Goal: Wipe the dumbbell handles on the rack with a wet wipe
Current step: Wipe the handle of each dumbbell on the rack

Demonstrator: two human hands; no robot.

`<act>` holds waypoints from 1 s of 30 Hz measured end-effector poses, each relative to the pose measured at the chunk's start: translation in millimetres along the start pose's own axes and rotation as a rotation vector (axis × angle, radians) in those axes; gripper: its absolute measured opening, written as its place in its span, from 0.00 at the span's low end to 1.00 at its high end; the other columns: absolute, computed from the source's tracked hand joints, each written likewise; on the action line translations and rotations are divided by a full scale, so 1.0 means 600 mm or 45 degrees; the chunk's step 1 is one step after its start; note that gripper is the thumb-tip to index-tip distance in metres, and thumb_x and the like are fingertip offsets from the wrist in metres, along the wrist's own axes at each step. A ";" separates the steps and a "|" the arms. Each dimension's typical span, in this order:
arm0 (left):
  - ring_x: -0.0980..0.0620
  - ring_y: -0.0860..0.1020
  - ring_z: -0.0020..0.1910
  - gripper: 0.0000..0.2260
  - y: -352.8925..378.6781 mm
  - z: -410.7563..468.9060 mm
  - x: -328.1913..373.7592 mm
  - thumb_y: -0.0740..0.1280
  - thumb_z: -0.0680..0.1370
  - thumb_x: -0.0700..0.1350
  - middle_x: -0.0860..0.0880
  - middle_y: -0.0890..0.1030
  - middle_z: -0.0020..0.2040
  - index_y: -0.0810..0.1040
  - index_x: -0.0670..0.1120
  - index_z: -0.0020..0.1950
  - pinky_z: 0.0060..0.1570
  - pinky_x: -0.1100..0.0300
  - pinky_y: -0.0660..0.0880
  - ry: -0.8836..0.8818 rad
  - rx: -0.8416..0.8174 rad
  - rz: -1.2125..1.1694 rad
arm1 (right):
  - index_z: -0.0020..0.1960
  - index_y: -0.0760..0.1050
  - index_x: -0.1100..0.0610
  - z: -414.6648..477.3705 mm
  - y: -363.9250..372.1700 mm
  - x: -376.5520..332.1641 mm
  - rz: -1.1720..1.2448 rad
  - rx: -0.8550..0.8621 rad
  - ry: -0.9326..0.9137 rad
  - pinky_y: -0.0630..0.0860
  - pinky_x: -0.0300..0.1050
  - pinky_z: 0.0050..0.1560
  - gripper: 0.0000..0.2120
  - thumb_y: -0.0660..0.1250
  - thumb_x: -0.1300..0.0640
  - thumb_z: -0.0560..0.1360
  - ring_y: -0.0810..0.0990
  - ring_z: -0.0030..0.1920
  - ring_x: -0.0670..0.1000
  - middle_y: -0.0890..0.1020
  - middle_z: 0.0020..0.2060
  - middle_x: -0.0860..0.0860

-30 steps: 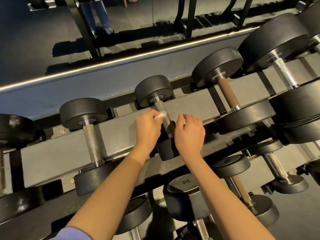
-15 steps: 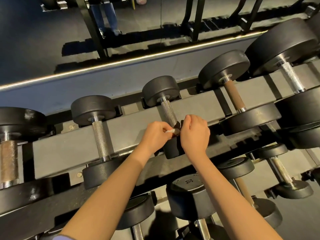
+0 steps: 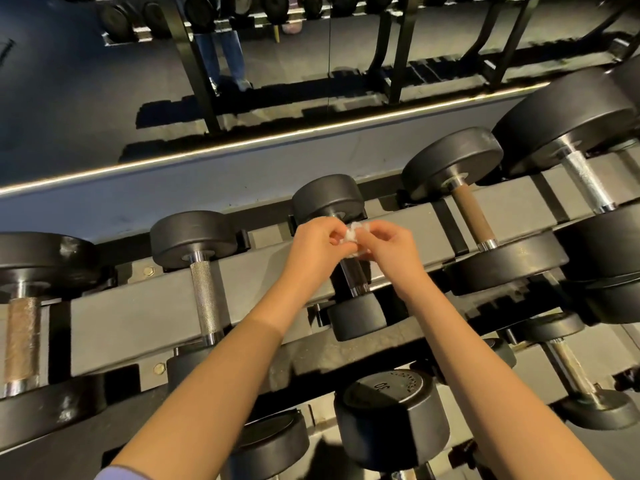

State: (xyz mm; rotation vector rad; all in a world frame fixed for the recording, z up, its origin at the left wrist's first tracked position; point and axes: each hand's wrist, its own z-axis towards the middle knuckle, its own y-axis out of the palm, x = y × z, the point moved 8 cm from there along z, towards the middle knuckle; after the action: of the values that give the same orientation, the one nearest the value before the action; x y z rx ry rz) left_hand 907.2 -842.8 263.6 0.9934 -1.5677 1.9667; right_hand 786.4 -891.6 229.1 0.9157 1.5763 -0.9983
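Left hand and right hand pinch the wet wipe, grip closed, above the dumbbell handle lying front-to-back, neighbouring dumbbells well apart

Single head cam, wide-angle. Sits above and in front of the dumbbell rack, facing forward and down, close in. Rack runs across the frame. No second view.

Location: a gym free-weight area. A tiered steel rack carries a row of black round-headed dumbbells, graded larger toward its right end. One dumbbell shows a knurled chrome handle. A lower-tier dumbbell head is marked 30. Beyond the rack's far edge, a wall mirror reflects further weights and dark flooring.
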 end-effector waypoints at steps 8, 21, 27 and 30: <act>0.51 0.59 0.74 0.22 -0.020 0.027 -0.028 0.62 0.81 0.42 0.48 0.65 0.74 0.65 0.44 0.74 0.72 0.58 0.57 0.179 0.080 0.481 | 0.54 0.82 0.59 0.072 0.021 0.007 -0.398 0.150 -0.004 0.71 0.29 0.45 0.10 0.67 0.58 0.76 0.80 0.48 0.48 0.83 0.46 0.50; 0.54 0.59 0.73 0.21 -0.024 0.031 -0.039 0.60 0.81 0.41 0.51 0.64 0.74 0.65 0.48 0.75 0.64 0.64 0.60 0.193 0.079 0.484 | 0.41 0.81 0.54 0.060 0.011 0.020 -0.428 0.077 0.016 0.76 0.39 0.47 0.02 0.71 0.59 0.73 0.81 0.43 0.49 0.83 0.38 0.49; 0.55 0.59 0.73 0.21 -0.026 0.033 -0.039 0.60 0.81 0.41 0.52 0.64 0.74 0.65 0.49 0.75 0.63 0.64 0.61 0.166 0.078 0.452 | 0.38 0.80 0.57 0.050 0.006 0.020 -0.675 -0.030 -0.008 0.76 0.34 0.44 0.05 0.71 0.64 0.71 0.81 0.41 0.50 0.83 0.39 0.53; 0.55 0.59 0.73 0.21 -0.026 0.034 -0.038 0.60 0.81 0.41 0.52 0.64 0.74 0.65 0.49 0.75 0.64 0.63 0.63 0.163 0.068 0.456 | 0.40 0.79 0.55 0.068 -0.003 -0.010 -0.626 0.134 -0.122 0.68 0.26 0.37 0.06 0.70 0.65 0.71 0.77 0.39 0.46 0.80 0.37 0.50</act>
State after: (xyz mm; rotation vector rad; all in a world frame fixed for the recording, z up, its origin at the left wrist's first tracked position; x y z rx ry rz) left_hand 938.3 -856.1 258.6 0.6216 -1.7216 2.2686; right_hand 800.3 -930.6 229.7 0.5440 1.7172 -1.4562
